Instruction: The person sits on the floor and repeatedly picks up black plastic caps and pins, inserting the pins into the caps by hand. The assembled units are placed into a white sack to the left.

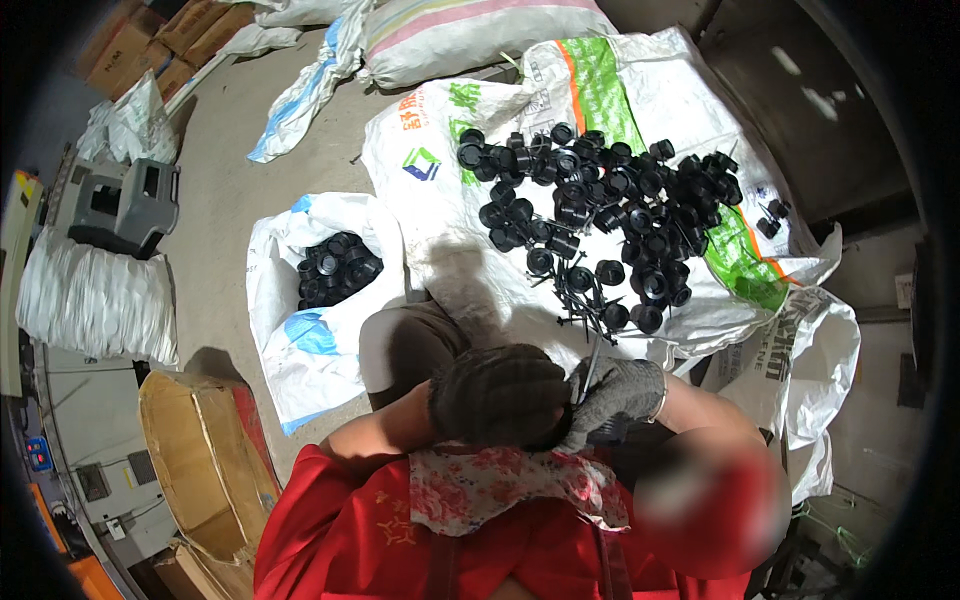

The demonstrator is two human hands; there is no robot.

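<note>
My left hand (pixel 495 397), in a dark knitted glove, is curled in front of my lap with its back towards me. Whatever its fingers hold is hidden. Close beside it, my right hand (pixel 626 390) in a grey glove is closed on a tool with a thin metal shaft (pixel 592 369), which points up and away. Beyond both hands, a heap of round black plastic caps (pixel 574 195) lies on a spread woven sack (pixel 442 202). Thin black plastic sprues (pixel 581 304) lie among the nearer caps.
An open white sack (pixel 274 322) of black caps (pixel 341 262) stands left of my knee (pixel 405 345). Further left are an open cardboard box (pixel 176 457), stacked white sacks (pixel 97 296) and a grey plastic case (pixel 131 206). A full striped sack (pixel 480 34) lies at the back.
</note>
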